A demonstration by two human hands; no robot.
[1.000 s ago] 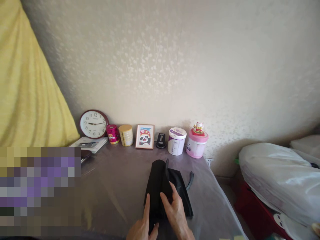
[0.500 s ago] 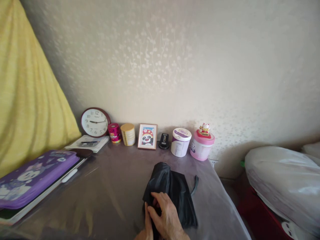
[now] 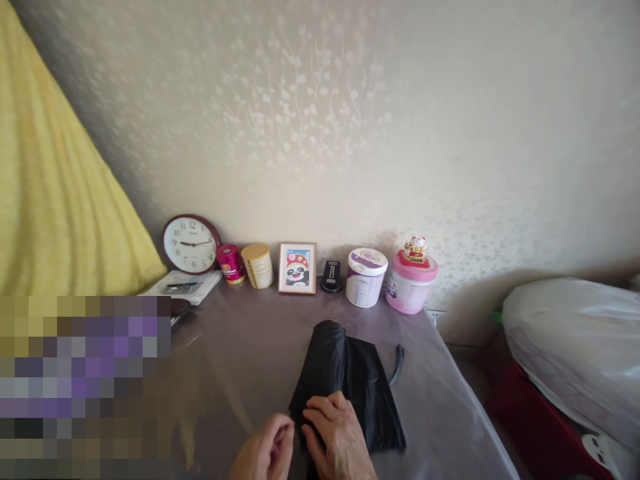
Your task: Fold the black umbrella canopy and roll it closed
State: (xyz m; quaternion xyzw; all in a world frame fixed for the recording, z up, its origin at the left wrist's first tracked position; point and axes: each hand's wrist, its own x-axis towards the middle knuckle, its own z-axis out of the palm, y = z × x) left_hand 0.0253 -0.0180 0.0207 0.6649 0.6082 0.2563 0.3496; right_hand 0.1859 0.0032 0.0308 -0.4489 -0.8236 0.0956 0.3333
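Note:
A black cloth item (image 3: 327,360), shiny and rolled thick on its left side, lies on the table with a thin strap at its right. Its right part is spread flat; whether it is an umbrella or a pouch I cannot tell. My right hand (image 3: 340,437) is on the near end of the cloth, fingers bent over it and thumb tucked to the left. To the left of the cloth and apart from it, my left hand (image 3: 265,447) has its fingers curled in, with nothing visible in them. The cloth's nearest end is hidden under my right hand.
Along the wall stand a clock (image 3: 191,245), a pink can (image 3: 231,265), a yellow-lidded tub (image 3: 257,267), a panda picture frame (image 3: 297,268), a black device (image 3: 331,276), a white tub (image 3: 367,280) and a pink tub (image 3: 411,283) bearing a cat figurine. The table's right edge is near.
My left hand has come off the cloth and moved left, its fingers curling. My right hand stays on the cloth, slightly lower. The view has shifted a little.

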